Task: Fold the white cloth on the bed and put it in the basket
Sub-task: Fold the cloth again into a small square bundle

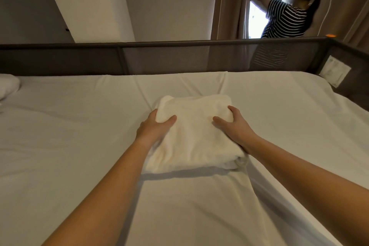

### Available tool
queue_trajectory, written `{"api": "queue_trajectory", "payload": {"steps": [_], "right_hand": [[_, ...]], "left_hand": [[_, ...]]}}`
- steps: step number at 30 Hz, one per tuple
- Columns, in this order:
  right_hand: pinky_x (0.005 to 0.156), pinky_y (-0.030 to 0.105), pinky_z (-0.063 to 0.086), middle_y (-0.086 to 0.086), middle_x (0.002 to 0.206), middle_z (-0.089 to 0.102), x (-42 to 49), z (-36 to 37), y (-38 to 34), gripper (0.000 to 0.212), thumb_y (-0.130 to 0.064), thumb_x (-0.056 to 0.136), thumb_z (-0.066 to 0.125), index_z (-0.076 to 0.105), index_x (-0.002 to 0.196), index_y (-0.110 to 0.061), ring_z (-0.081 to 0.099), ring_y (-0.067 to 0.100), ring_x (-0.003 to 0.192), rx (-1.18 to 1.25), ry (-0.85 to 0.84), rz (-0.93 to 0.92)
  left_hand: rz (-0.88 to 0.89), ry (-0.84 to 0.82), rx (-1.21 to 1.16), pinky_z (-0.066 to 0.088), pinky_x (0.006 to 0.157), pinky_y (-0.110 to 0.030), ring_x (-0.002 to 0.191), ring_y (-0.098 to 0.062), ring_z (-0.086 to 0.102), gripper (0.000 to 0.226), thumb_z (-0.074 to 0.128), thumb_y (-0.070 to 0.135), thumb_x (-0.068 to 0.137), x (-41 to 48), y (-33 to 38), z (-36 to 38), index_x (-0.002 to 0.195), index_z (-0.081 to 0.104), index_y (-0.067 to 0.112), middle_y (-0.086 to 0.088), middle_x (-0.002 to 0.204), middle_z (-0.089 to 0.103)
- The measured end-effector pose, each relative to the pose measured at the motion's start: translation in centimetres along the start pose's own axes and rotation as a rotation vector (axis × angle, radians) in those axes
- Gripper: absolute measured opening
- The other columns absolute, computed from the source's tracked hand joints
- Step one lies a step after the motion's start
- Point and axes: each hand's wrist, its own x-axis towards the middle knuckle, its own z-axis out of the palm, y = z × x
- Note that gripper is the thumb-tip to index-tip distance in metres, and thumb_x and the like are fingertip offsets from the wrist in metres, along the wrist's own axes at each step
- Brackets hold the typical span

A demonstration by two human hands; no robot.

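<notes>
The white cloth is folded into a thick rectangle in the middle of the bed. My left hand grips its left side, thumb on top and fingers tucked beneath. My right hand grips its right side the same way. The near edge of the cloth casts a shadow on the sheet, so it looks slightly lifted there. No basket is in view.
A dark mesh rail runs along the far side of the bed and turns the right corner. A white pillow lies at the far left. Another person in a striped top stands at the window beyond the rail.
</notes>
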Motion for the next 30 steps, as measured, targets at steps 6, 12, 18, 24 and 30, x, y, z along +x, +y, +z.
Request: {"api": "queue_trajectory", "payload": {"steps": [6,12,18,24,30], "right_hand": [[0.110,0.047,0.050,0.005,0.159,0.048,0.2,-0.1,0.4,0.094,-0.052,0.093,0.074,0.018,0.166,-0.031,0.057,0.033,0.134,-0.002,-0.035,0.007],[0.116,0.048,0.045,0.003,0.165,0.040,0.6,-0.5,0.9,0.091,-0.048,0.094,0.075,0.020,0.166,-0.034,0.050,0.032,0.141,-0.030,-0.038,-0.062],[0.116,0.051,0.042,0.001,0.166,0.035,1.2,-0.3,0.9,0.080,-0.049,0.097,0.071,0.027,0.164,-0.039,0.046,0.033,0.144,-0.091,-0.043,-0.087],[0.116,0.046,0.039,0.002,0.166,0.034,0.8,0.4,1.8,0.080,-0.045,0.095,0.072,0.031,0.163,-0.036,0.043,0.029,0.146,-0.172,-0.033,-0.117],[0.116,0.043,0.039,0.001,0.165,0.034,0.4,0.3,1.4,0.082,-0.044,0.093,0.076,0.033,0.162,-0.033,0.041,0.027,0.147,-0.169,-0.048,-0.147]], "left_hand": [[0.019,-0.015,-0.071,0.052,0.108,-0.048,0.127,-0.025,0.060,0.110,0.072,0.091,0.056,0.0,-0.2,0.8,0.152,0.035,0.055,0.006,0.149,0.051],[0.240,0.173,0.131,0.049,0.110,-0.050,0.144,-0.036,0.044,0.094,0.061,0.082,0.080,-1.3,-0.6,1.8,0.159,0.019,0.054,0.013,0.170,0.002],[0.280,0.114,0.217,0.041,0.114,-0.043,0.147,-0.029,0.043,0.077,0.053,0.078,0.090,-1.0,-0.7,1.7,0.159,0.032,0.050,0.013,0.173,0.009],[0.298,0.036,0.122,0.038,0.106,-0.031,0.144,-0.016,0.045,0.077,0.066,0.078,0.083,-0.9,-0.6,1.3,0.151,0.048,0.049,0.016,0.165,0.033],[0.313,-0.006,-0.019,0.038,0.114,-0.033,0.141,-0.011,0.044,0.079,0.080,0.070,0.076,-0.4,-1.0,1.1,0.146,0.054,0.048,0.014,0.157,0.040]]}}
